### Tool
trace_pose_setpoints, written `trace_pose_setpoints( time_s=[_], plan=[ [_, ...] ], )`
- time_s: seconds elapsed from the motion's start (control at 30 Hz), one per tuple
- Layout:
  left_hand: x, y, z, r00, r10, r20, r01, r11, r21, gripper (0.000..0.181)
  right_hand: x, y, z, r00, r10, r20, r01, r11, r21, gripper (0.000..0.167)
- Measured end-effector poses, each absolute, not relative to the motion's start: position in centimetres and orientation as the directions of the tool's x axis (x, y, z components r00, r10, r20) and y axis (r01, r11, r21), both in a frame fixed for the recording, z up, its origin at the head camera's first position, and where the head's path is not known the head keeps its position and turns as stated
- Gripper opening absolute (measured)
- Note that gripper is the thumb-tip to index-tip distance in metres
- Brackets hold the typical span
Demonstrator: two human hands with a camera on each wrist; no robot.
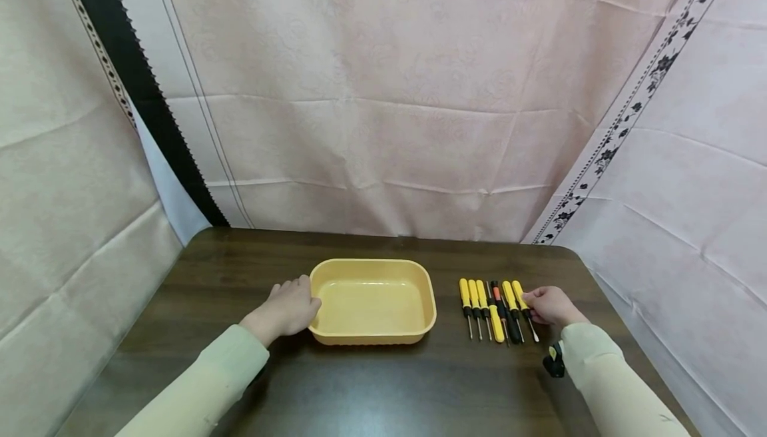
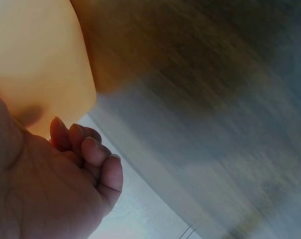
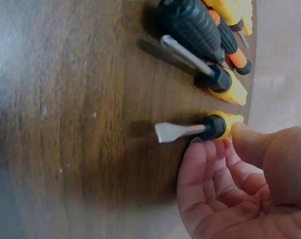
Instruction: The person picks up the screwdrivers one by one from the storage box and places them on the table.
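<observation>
A shallow yellow plastic basin (image 1: pixel 371 337) stands on the table, with nothing lying in it. My left hand (image 1: pixel 284 307) grips its left rim, the thumb over the edge. In the left wrist view the fingers of that hand (image 2: pixel 55 184) are curled beside the basin's wall (image 2: pixel 46 55). At the right end of a row of screwdrivers, my right hand (image 1: pixel 551 305) pinches the yellow handle of a flat-head screwdriver (image 3: pixel 217 126) between thumb and fingers. Its broad metal tip points toward the table's near side. Several screwdrivers (image 1: pixel 475 294) with yellow, black or orange handles lie close to its left.
The dark wooden table (image 1: pixel 383 390) has rounded far corners. Pale cloth (image 1: pixel 383 90) hangs behind it and at both sides. A small black device (image 1: pixel 554 361) is at the right wrist.
</observation>
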State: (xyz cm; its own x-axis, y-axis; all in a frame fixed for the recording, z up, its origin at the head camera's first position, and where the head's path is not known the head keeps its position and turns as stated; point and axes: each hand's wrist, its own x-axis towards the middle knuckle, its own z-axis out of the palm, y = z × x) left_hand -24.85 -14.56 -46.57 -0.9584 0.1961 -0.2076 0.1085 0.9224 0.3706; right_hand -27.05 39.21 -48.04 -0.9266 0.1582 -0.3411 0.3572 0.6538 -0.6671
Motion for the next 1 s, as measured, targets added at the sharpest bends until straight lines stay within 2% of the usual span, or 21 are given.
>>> trace_pose_setpoints(
  time_s=[0.3, 1.0],
  plan=[
    [-24.85, -14.69, -46.79, -0.960, 0.188, -0.208, 0.101, 0.924, 0.368, 0.047, -27.19, 38.70, -47.95, -0.914, 0.164, -0.371, 0.386, 0.634, -0.670, 0.024],
    [-24.65, -14.41, -46.63, -0.963, 0.192, -0.187, 0.113, 0.923, 0.369, 0.046, -27.22, 38.81, -48.69, -0.924, 0.167, -0.343, 0.369, 0.618, -0.694, 0.024]
  ],
)
